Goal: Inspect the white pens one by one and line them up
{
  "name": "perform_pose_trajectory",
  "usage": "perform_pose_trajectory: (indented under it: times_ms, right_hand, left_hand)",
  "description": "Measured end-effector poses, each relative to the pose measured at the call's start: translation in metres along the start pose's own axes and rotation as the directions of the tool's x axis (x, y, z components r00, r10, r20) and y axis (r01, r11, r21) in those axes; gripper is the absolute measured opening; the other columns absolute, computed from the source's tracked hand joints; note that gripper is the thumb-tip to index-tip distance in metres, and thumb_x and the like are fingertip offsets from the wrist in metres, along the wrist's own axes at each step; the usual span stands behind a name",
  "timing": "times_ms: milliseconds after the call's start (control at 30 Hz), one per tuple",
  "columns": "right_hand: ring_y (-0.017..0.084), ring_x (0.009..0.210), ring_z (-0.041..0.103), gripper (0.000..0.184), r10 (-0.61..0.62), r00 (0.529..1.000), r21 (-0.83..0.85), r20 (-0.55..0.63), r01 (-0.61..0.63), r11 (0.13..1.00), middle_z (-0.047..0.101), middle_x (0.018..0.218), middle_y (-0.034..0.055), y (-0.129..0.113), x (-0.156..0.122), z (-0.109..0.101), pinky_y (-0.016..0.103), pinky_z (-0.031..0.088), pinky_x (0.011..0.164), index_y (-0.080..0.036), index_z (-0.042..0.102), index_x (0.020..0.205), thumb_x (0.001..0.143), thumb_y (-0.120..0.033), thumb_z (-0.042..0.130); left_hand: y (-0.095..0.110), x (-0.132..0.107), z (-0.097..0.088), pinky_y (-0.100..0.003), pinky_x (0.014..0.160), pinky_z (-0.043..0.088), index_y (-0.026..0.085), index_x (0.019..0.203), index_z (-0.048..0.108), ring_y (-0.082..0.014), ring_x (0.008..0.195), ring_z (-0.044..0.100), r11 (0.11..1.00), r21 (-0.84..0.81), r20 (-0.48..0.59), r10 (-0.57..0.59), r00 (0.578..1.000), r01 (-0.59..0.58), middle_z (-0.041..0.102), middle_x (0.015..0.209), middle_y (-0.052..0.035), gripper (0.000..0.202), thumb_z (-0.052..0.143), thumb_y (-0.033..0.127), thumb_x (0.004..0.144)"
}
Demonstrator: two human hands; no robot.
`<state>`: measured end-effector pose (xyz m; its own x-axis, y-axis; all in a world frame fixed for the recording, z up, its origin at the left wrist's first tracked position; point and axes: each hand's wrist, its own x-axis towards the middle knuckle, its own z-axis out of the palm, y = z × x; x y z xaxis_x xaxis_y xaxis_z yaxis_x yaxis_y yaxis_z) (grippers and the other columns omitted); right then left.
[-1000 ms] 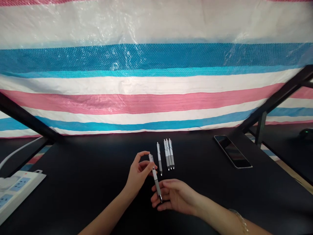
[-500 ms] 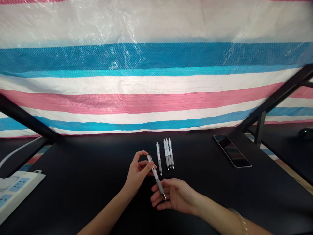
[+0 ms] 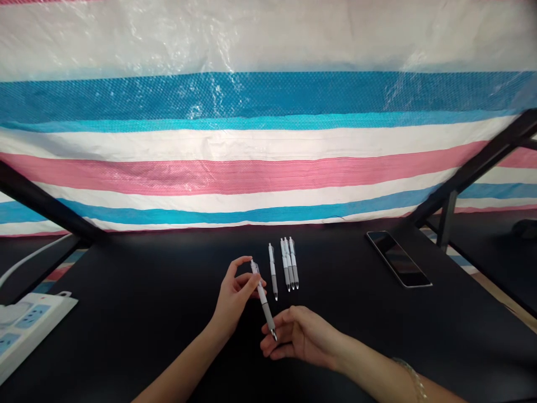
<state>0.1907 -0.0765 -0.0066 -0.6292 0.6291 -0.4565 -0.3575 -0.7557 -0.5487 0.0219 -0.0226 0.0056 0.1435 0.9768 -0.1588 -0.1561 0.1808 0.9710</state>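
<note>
My left hand [image 3: 237, 295] is closed around the upper half of a white pen [image 3: 262, 295] with a grey grip. Its thumb lies across the barrel near the clip, and the index fingertip touches the push button at the top. The pen slants with its tip down and to the right. Around that lower end my right hand [image 3: 300, 337] has its fingers loosely curled and apart, just behind the tip. Whether they touch the pen I cannot tell. Beyond the hands a similar pen [image 3: 273, 268] lies alone, and a row of three pens [image 3: 289, 263] lies right of it.
A smartphone [image 3: 398, 258] rests on the black table [image 3: 344, 280] at the right. A white power strip [image 3: 36, 324] with a plug and cable is at the left edge. Behind the table hangs a striped plastic sheet [image 3: 251, 176], between dark metal bars [image 3: 465, 173].
The held pen has shifted a little to the left and up, its tip swinging left. My right fingers have drawn slightly closer together near the tip. The pens on the table have stayed put.
</note>
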Motion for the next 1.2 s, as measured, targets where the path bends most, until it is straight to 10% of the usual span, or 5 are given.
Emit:
perform_pose_trajectory:
  times_ms: [600, 767, 967, 1200]
  right_hand:
    - [0.022, 0.082, 0.064, 0.037, -0.017, 0.999, 0.060, -0.036, 0.019, 0.998, 0.068, 0.085, 0.0174, 0.001, 0.003, -0.002, 0.039, 0.041, 0.085, -0.004, 0.065, 0.090, 0.076, -0.033, 0.047]
    - [0.020, 0.070, 0.064, 0.032, -0.144, 0.988, -0.180, -0.064, 0.130, 0.975, 0.068, 0.075, 0.0150, 0.005, 0.002, 0.001, 0.035, 0.046, 0.072, -0.006, 0.066, 0.079, 0.074, -0.029, 0.043]
    - [0.011, 0.056, 0.056, 0.029, -0.536, 0.841, -0.837, 0.075, 0.345, 0.424, 0.063, 0.059, 0.0012, -0.001, -0.010, 0.002, 0.023, 0.041, 0.060, -0.015, 0.065, 0.073, 0.077, -0.015, 0.037]
    - [0.009, 0.049, 0.047, 0.032, -0.652, 0.728, -0.870, 0.210, 0.444, 0.215, 0.047, 0.050, -0.0038, -0.011, -0.016, 0.000, 0.021, 0.037, 0.057, -0.017, 0.062, 0.074, 0.085, -0.016, 0.032]
  left_hand:
    - [0.002, 0.001, 0.000, -0.030, 0.062, 0.050, 0.021, 0.106, 0.050, -0.0172, 0.061, 0.064, 0.999, -0.054, -0.102, 0.001, 0.995, -0.006, 0.069, 0.069, -0.0010, 0.042, 0.069, 0.035, 0.071]
    - [0.005, 0.008, -0.002, -0.030, 0.064, 0.052, 0.023, 0.115, 0.045, -0.0171, 0.064, 0.066, 0.998, -0.047, -0.134, 0.042, 0.990, -0.049, 0.070, 0.072, -0.0010, 0.050, 0.068, 0.035, 0.072]
    - [0.014, 0.032, -0.004, -0.028, 0.057, 0.053, 0.021, 0.113, 0.049, -0.0176, 0.061, 0.066, 0.970, 0.226, -0.077, 0.109, 0.991, -0.089, 0.071, 0.071, -0.0032, 0.048, 0.066, 0.038, 0.072]
    - [0.007, 0.066, 0.007, -0.025, 0.047, 0.051, 0.020, 0.102, 0.060, -0.0100, 0.044, 0.059, 0.878, 0.434, -0.002, 0.227, 0.974, -0.204, 0.064, 0.093, -0.0053, 0.041, 0.070, 0.031, 0.063]
